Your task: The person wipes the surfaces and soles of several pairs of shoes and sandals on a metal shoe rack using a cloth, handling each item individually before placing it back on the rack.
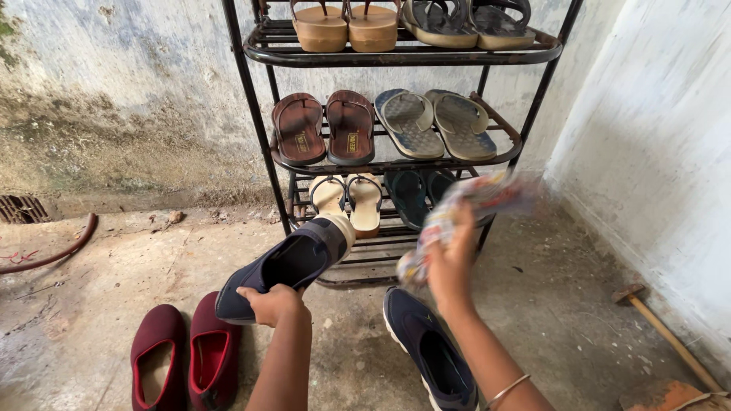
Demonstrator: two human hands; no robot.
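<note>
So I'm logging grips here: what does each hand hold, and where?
Left hand grips a navy shoe by its heel rim. Right hand clutches a blurred, multicoloured cloth around its middle.

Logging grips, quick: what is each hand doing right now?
Left hand: closed on the heel of a dark blue shoe.
Right hand: closed on a blurred patterned cloth.

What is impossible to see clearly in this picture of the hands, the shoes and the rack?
Head view:
- Patterned thing in the right hand: blurred by motion, so its kind is unclear.
- Navy shoe in the left hand: its sole faces away.
- Second navy shoe: heel cut off by the bottom edge.
- Rack: top cut off by the upper edge.
- Dark sandals on the low shelf: partly hidden by the blurred thing.
</note>
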